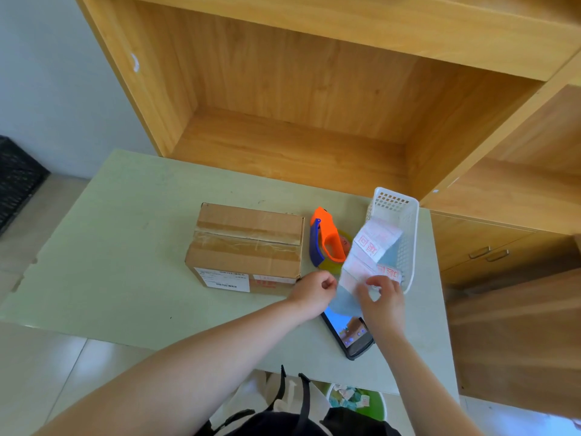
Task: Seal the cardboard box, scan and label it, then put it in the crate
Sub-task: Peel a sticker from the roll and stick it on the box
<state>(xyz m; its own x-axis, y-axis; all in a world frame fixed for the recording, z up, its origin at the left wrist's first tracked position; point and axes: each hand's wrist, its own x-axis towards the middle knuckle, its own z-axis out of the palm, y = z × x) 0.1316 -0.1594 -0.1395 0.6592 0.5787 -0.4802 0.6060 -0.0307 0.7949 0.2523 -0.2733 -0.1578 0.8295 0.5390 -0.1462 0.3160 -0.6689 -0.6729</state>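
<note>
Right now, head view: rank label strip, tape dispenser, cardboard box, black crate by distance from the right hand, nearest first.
From the right hand:
1. Label strip: pinched in its fingers, trailing from the white basket.
2. Tape dispenser: just up-left.
3. Cardboard box: further left, mid-table.
4. Black crate: far left, on the floor.

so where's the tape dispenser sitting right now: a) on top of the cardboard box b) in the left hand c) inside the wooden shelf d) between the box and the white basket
d: the orange and blue tape dispenser stands on the table between the cardboard box and the white basket, with no hand on it.
</note>
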